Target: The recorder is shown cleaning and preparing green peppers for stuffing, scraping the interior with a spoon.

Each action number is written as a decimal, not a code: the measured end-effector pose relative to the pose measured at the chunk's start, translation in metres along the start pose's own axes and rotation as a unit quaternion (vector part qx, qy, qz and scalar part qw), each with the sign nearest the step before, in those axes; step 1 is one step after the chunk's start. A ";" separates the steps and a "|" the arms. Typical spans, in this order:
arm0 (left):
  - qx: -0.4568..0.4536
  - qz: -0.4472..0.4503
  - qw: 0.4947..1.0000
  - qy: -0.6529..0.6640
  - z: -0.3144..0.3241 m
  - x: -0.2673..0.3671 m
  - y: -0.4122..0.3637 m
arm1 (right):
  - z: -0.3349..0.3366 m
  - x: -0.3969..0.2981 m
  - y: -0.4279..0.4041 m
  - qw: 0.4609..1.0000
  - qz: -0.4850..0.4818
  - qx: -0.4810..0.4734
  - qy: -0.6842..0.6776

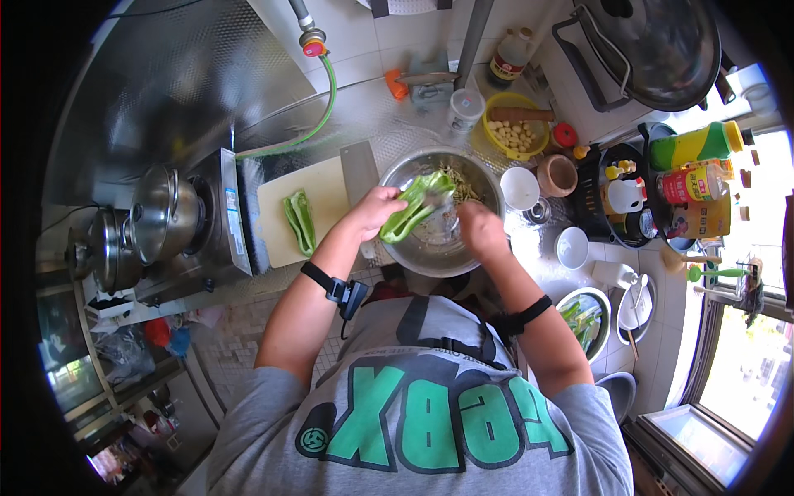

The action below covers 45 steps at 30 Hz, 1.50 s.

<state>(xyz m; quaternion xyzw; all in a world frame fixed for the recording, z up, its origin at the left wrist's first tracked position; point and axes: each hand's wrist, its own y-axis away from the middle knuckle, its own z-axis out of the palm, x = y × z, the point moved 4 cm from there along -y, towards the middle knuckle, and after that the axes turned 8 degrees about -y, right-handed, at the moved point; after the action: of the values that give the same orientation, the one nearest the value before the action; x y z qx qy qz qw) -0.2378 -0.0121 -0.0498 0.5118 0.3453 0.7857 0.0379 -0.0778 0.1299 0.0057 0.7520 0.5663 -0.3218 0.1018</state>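
Observation:
My left hand (375,211) grips a hollowed half of a long green pepper (415,211), its cut side up, over a large steel bowl (397,257). Curled above the bowl's right side is my right hand (482,229). A blurred spoon-like utensil (438,197) seems to run from it into the pepper's hollow; its handle is hidden. Chopped filling (460,185) lies inside the bowl. Another pepper half (300,222) rests on the white cutting board (332,186), left of my left hand. Along the board's right edge lies a cleaver (360,164), partly hidden by my hand.
A gas stove with steel pots (158,217) stands at left. Behind the bowl are a lidded tub (466,108) and a yellow basket (515,154) of garlic cloves. At right are white bowls (520,188), a mortar (557,175), a bottle rack (589,204) and a basin of green peppers (583,322).

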 end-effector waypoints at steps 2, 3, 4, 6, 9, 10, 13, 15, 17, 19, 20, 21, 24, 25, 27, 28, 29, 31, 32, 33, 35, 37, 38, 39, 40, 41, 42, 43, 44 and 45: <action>0.014 0.009 0.999 -0.049 -0.001 0.002 0.001 | -0.010 0.022 -0.002 0.990 0.122 0.071 0.021; 0.013 0.008 0.999 -0.049 0.001 0.001 0.001 | -0.012 0.019 -0.001 0.990 0.123 0.070 0.021; 0.018 0.032 0.999 -0.029 0.003 0.003 0.001 | -0.008 0.006 -0.002 0.998 0.023 0.045 -0.030; 0.030 0.051 0.998 0.021 0.003 0.004 0.004 | 0.000 -0.020 0.001 0.995 -0.071 -0.029 -0.067; 0.020 0.113 0.990 0.082 0.009 0.008 0.005 | 0.002 -0.013 0.005 0.996 -0.028 -0.082 -0.013; 0.024 0.132 0.990 0.033 0.008 0.010 0.004 | 0.000 -0.009 0.007 0.996 -0.029 -0.082 -0.013; 0.090 0.133 0.987 0.001 0.012 0.017 0.010 | -0.011 -0.007 0.007 0.999 0.041 -0.019 -0.005; 0.088 0.133 0.987 -0.011 0.013 0.021 0.012 | -0.013 -0.025 0.002 0.998 -0.025 -0.015 -0.048; 0.113 0.164 0.972 -0.125 0.016 0.029 0.018 | -0.011 -0.023 -0.002 0.999 -0.025 -0.026 -0.033; 0.120 0.156 0.972 -0.127 0.021 0.034 0.024 | -0.018 -0.001 -0.007 0.973 0.120 0.041 -0.194; 0.128 0.146 0.973 -0.127 0.022 0.037 0.026 | -0.018 0.010 -0.010 0.952 0.189 0.021 -0.242; 0.127 0.146 0.973 -0.128 0.025 0.039 0.028 | -0.017 0.009 -0.014 0.951 0.190 0.022 -0.242; 0.087 0.149 0.976 -0.131 0.032 0.042 0.030 | -0.011 -0.005 -0.031 0.949 0.099 0.057 -0.295; 0.081 0.165 0.971 -0.152 0.034 0.043 0.029 | -0.010 -0.006 -0.034 0.949 0.099 0.058 -0.295; 0.075 0.182 0.965 -0.173 0.034 0.044 0.029 | -0.005 -0.004 -0.036 0.937 0.158 0.028 -0.311; 0.050 0.177 0.969 -0.164 0.033 0.045 0.028 | -0.004 0.002 -0.035 0.930 0.145 0.053 -0.334; 0.025 0.172 0.972 -0.155 0.033 0.045 0.029 | -0.005 0.006 -0.034 0.930 0.145 0.053 -0.334; 0.002 0.159 0.982 -0.099 0.031 0.045 0.031 | 0.000 0.015 -0.031 0.823 0.279 0.019 -0.495; -0.022 0.145 0.988 -0.042 0.031 0.044 0.032 | 0.000 0.014 -0.028 0.803 0.282 0.000 -0.525; -0.023 0.145 0.988 -0.042 0.031 0.046 0.034 | 0.000 0.016 -0.027 0.803 0.282 0.001 -0.524; -0.061 0.117 0.991 0.039 0.034 0.049 0.037 | 0.001 0.018 -0.027 0.801 0.265 -0.007 -0.538; -0.062 0.108 0.992 0.032 0.028 0.041 0.034 | -0.008 0.003 -0.028 0.884 0.192 0.034 -0.426; -0.065 0.100 0.993 0.025 0.025 0.036 0.032 | -0.016 -0.007 -0.028 0.943 0.114 0.076 -0.303; -0.066 0.100 0.992 0.026 0.025 0.034 0.030 | -0.018 -0.008 -0.027 0.943 0.114 0.076 -0.302; -0.054 0.090 0.994 0.025 0.024 0.031 0.029 | -0.023 -0.014 -0.027 0.968 0.020 0.071 -0.241; -0.042 0.080 0.996 0.025 0.022 0.028 0.027 | -0.027 -0.022 -0.025 0.979 -0.075 0.065 -0.177; -0.041 0.080 0.996 0.026 0.020 0.027 0.026 | -0.031 -0.031 -0.023 0.986 -0.091 0.019 -0.139; -0.059 0.072 0.995 0.024 0.019 0.026 0.025 | -0.036 -0.030 -0.023 0.986 -0.091 0.017 -0.139; -0.077 0.064 0.995 0.022 0.019 0.025 0.024 | -0.037 -0.031 -0.022 0.986 -0.136 -0.031 -0.087; -0.077 0.063 0.995 0.022 0.020 0.026 0.024 | -0.037 -0.033 -0.022 0.980 -0.179 -0.079 -0.034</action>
<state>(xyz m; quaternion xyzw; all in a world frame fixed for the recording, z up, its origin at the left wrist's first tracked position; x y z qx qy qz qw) -0.2265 -0.0092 -0.0110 0.5105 0.2514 0.8221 0.0198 -0.0893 0.1307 0.0583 0.6166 0.7117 -0.3142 0.1207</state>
